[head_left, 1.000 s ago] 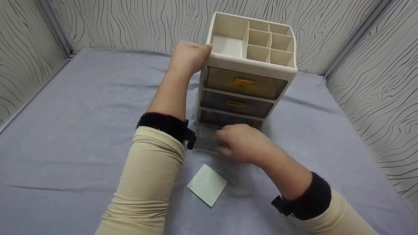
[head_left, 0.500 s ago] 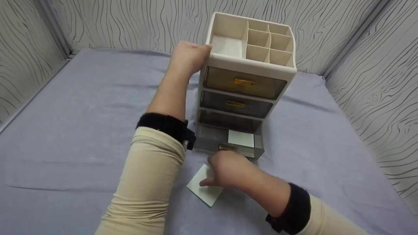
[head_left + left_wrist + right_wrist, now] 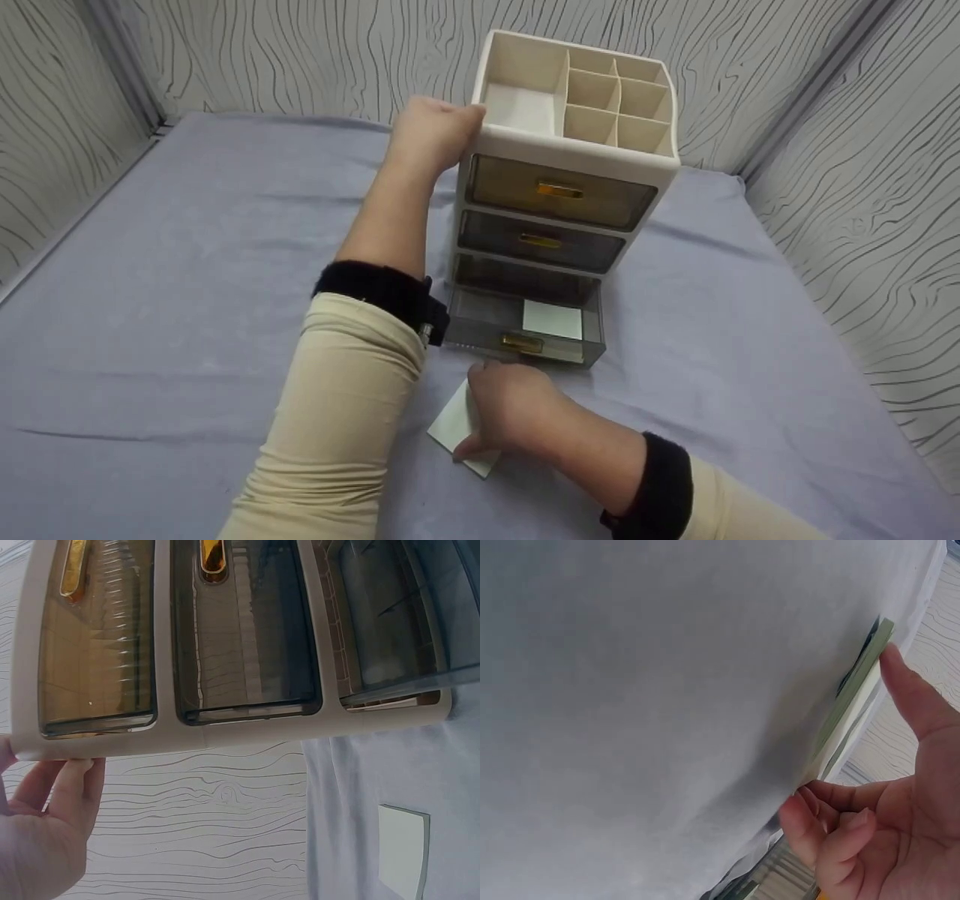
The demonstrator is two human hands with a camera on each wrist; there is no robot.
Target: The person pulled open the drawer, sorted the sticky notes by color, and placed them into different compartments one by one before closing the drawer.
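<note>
the right hand (image 3: 510, 405) has left the open bottom drawer (image 3: 517, 330) and now pinches the green pad (image 3: 450, 427) at lower middle; the left hand (image 3: 431, 135) holds the organizer (image 3: 577, 161) steady, fingers curled round its rim.

Three drawers (image 3: 541, 241), two note pads (image 3: 552, 319), one organizer (image 3: 574, 154).

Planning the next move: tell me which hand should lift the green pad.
Right. The right hand already pinches the green pad on the cloth; the left hand is busy gripping the organizer.

No readable text, labels, numbers anywhere (note pads blank).
</note>
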